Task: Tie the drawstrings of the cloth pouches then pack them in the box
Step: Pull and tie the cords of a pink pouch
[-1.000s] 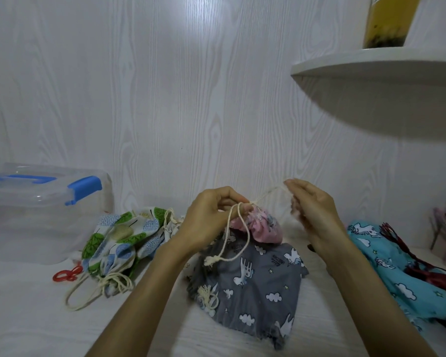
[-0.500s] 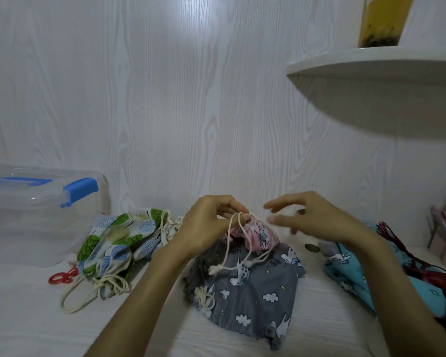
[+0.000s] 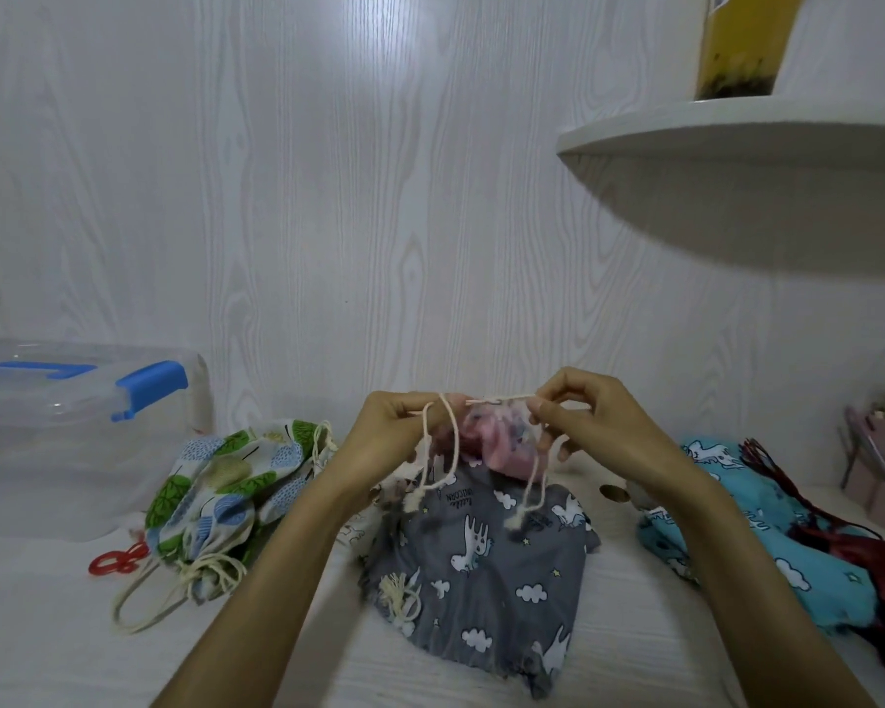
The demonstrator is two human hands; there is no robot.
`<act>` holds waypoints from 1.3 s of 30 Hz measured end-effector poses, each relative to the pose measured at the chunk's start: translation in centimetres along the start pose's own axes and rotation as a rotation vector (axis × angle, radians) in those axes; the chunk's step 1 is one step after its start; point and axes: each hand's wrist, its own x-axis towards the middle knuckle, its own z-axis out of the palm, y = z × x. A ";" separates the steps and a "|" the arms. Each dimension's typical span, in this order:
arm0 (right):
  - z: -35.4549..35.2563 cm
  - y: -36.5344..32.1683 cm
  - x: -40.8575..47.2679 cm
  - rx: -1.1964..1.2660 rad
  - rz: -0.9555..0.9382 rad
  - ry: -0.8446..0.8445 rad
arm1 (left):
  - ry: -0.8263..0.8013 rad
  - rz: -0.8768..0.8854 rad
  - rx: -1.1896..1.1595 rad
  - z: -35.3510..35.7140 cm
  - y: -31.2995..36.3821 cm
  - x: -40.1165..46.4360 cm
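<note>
- Pink pouch (image 3: 502,442), mouth gathered, hangs above the grey pouch (image 3: 486,569).
- Cream drawstrings (image 3: 502,399) stretch between hands.
- Left hand (image 3: 389,436) pinches one cord; right hand (image 3: 599,426) pinches the other.

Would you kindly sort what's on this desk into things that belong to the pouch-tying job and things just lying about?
Belongs to the job:
pink pouch
cream drawstring, in both hands' grip
grey unicorn pouch
leaf-print pouch
blue unicorn pouch
clear lidded box

Lying about:
red scissors
yellow container
shelf

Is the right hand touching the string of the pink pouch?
Touching. The head view shows the right hand pinching the cream string above the pink pouch.
</note>
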 end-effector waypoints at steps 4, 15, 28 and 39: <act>0.1 0.4 0.0 -0.032 0.080 -0.110 | 0.024 -0.202 -0.067 -0.7 0.2 0.0; 1.2 -0.5 -0.2 -0.064 0.125 -0.049 | 0.026 -0.514 -0.345 -2.3 -0.2 0.2; 3.1 0.4 0.6 -0.109 0.104 -0.006 | -0.064 -0.140 0.922 -0.4 3.6 -1.2; 4.3 1.5 0.7 -0.384 0.002 -0.077 | -0.474 -0.432 0.797 0.8 2.9 -0.9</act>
